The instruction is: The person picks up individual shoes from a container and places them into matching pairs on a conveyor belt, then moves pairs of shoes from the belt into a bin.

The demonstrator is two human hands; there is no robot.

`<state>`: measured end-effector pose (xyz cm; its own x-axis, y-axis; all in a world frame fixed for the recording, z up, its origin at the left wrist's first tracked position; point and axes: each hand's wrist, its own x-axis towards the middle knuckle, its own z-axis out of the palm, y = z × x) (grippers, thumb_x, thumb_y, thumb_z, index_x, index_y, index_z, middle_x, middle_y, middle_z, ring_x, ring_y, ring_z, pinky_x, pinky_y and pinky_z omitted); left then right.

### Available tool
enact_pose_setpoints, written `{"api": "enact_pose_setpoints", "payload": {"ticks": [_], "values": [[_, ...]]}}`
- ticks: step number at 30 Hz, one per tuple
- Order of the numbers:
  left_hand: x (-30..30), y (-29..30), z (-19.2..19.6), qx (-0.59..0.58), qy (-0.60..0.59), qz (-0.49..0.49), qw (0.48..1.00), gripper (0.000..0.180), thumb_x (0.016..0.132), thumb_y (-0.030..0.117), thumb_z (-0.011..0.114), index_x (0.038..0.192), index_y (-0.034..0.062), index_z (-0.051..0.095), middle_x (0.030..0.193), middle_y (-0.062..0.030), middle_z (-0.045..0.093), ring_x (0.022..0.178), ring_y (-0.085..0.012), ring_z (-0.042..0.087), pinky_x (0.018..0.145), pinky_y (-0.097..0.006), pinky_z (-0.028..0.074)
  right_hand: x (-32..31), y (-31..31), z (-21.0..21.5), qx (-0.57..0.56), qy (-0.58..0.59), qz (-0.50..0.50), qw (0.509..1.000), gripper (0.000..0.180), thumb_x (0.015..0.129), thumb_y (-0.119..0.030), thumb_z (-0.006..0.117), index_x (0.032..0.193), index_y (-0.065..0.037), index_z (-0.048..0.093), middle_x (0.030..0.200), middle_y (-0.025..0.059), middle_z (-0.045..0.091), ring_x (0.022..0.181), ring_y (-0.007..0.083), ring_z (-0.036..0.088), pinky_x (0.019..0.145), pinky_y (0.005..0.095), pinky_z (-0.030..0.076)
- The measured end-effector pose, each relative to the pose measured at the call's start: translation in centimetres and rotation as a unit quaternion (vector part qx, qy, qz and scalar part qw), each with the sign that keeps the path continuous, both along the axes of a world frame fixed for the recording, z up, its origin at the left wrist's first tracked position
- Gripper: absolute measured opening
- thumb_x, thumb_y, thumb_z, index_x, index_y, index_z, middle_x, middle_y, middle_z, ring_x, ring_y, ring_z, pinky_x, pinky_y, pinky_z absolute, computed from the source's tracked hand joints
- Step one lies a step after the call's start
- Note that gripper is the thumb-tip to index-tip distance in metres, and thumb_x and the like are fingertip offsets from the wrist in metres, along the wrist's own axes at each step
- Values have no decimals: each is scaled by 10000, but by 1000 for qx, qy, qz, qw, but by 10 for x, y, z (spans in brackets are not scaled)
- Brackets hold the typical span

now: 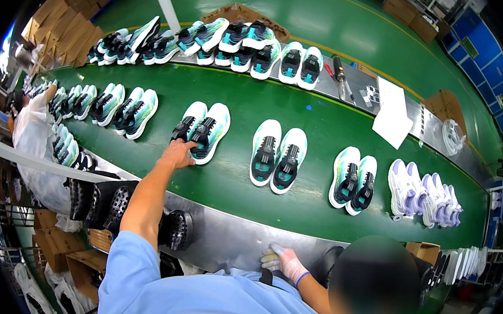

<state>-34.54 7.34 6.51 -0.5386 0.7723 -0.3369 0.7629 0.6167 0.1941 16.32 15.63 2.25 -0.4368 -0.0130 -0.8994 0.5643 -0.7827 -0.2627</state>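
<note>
My bare left hand point(177, 154) reaches out over the green belt. Its fingers are closed at the heel openings of a pair of white, mint and black sneakers point(212, 131), which rest on the belt. My right hand point(279, 259), in a pale glove, is by my waist at the metal ledge. Its fingers are curled in, and whatever they may hold is hidden. Right of the held pair lie a second pair of the same sneakers point(266, 149) and a third pair point(345, 171), toes pointing away from me.
White and lilac sneakers point(403, 182) line the belt's right end. More mint sneakers point(139, 111) stand to the left. Piled sneakers point(264, 56), tools point(340, 78) and white paper point(392, 109) lie on the far ledge. Black shoe forms point(177, 229) sit near my left arm. A co-worker point(29, 131) is at left.
</note>
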Motion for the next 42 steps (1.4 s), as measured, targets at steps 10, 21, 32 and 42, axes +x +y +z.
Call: {"api": "enact_pose_setpoints", "payload": {"ticks": [10, 21, 32, 42], "values": [[3, 6, -5, -9, 32, 60, 998, 426, 806, 347, 819, 1144, 106, 722, 1090, -183, 660, 1101, -357, 614, 895, -457, 546, 5, 0, -1, 4, 20, -14, 1000, 619, 972, -566, 620, 1180, 17, 655, 1068, 205, 739, 886, 309, 750, 808, 423, 591], [189, 96, 56, 107, 31, -293, 949, 474, 737, 280, 861, 1135, 123, 657, 1034, -127, 607, 1051, -338, 587, 859, -478, 511, 7, -6, -23, -26, 34, -24, 999, 519, 1007, -528, 553, 1144, -46, 687, 1030, 147, 757, 820, 273, 747, 718, 408, 575], [265, 86, 18, 280, -30, -88, 956, 170, 860, 184, 740, 919, 34, 685, 873, -181, 643, 830, -415, 639, 730, -501, 522, -24, 6, -10, 176, -21, 48, 983, 438, 985, -458, 580, 1075, -52, 717, 932, 137, 758, 762, 233, 736, 710, 404, 573], [324, -23, -59, 63, -228, -16, 972, 346, 856, 367, 677, 808, 26, 717, 827, -237, 717, 830, -439, 702, 763, -526, 557, -68, 163, 170, 476, 107, -269, 830, 285, 997, -264, 621, 1070, -7, 720, 854, 85, 734, 691, 145, 684, 644, 293, 528]]}}
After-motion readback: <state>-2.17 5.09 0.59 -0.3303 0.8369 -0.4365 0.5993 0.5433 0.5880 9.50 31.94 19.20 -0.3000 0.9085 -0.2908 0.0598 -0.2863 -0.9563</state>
